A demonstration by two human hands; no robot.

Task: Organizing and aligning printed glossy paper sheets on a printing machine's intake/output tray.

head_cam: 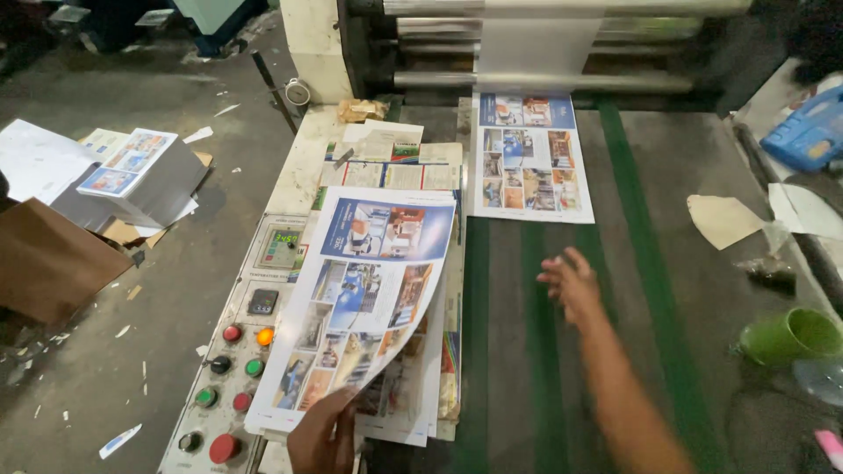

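Two hands: left hand (323,432) pinches near edge of top printed sheet (369,290), curled up off stack (413,412) w/ long axis running away from viewer; right hand (571,283), fingers spread & empty, hovers over green-striped surface (667,263), nearer the far sheet (529,158) by rollers (544,44).

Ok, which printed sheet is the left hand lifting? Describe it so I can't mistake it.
Start at the control panel with coloured buttons. Beside it lies a stack of printed sheets. The left hand pinches the top sheet at its near edge; it alone curls upward off the stack.
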